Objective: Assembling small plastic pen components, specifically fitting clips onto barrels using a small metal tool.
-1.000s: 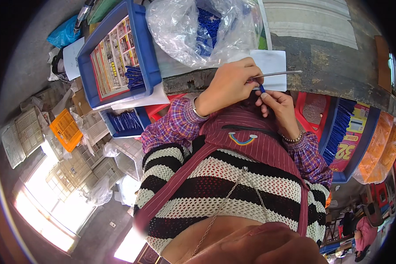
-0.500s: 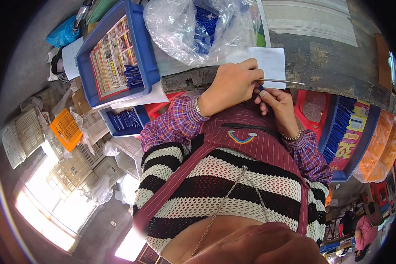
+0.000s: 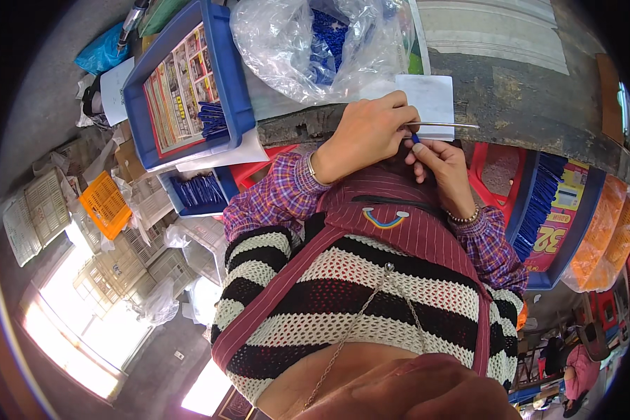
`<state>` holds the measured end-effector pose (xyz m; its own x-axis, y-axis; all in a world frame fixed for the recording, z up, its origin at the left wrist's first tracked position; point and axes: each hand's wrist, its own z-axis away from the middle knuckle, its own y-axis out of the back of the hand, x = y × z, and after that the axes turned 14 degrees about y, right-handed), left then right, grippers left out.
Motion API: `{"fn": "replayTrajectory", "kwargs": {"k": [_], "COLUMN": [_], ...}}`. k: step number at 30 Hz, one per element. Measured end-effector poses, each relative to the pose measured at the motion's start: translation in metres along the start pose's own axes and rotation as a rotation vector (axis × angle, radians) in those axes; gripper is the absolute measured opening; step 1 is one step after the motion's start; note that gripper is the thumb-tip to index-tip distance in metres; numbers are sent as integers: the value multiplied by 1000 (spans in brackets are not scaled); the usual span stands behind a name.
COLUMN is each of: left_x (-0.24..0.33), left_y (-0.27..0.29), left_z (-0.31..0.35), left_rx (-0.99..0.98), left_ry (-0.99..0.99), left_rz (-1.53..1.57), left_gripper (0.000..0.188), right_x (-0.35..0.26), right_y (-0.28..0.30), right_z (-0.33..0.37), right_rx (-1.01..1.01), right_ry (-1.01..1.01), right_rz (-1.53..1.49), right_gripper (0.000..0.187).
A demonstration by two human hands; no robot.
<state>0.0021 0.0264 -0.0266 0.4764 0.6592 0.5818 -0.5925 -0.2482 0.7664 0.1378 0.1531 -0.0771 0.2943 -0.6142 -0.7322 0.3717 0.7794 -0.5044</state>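
My left hand point(image 3: 374, 129), closed with the fingers bent inward, grips a thin, straight metal tool point(image 3: 449, 125). The tool's pointed end sticks out to the right past the table edge; its exact kind is hard to make out. Beside it, my right hand point(image 3: 441, 162) pinches a small dark blue piece point(image 3: 416, 138) between thumb and forefinger. Both hands meet in front of the maroon striped apron point(image 3: 399, 192), close to the table's near edge. The left fingertips are partly hidden behind the hand. A white sheet of paper point(image 3: 427, 101) lies just beyond the hands.
An open clear plastic bag point(image 3: 273, 52) with small blue pieces point(image 3: 329, 42) lies on the table point(image 3: 511, 105). At left stands a blue tray point(image 3: 241, 77) with blue strips, above a smaller blue bin point(image 3: 227, 183). Another blue tray point(image 3: 560, 269) and a red stool point(image 3: 477, 171) are at right.
The metal tool has tilted, its free tip rising slightly and shifting a little left. The blue piece in my right hand shows more plainly. Both hands stay nearly in place.
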Motion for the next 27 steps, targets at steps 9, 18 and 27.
{"fn": "replayTrajectory", "kwargs": {"k": [9, 18, 27], "left_x": [0, -2, -8], "left_y": [1, 1, 26], "left_z": [-1, 0, -2], "left_rx": [-6, -12, -300], "left_ry": [4, -8, 121], "left_rz": [-7, 9, 1222], "left_gripper": [14, 17, 17], "right_x": [-1, -1, 1], "right_y": [-1, -2, -6], "right_z": [0, 2, 2], "right_rx": [4, 19, 46], "right_ry": [3, 6, 34], "right_rz": [9, 12, 16], "right_gripper": [23, 22, 22]}}
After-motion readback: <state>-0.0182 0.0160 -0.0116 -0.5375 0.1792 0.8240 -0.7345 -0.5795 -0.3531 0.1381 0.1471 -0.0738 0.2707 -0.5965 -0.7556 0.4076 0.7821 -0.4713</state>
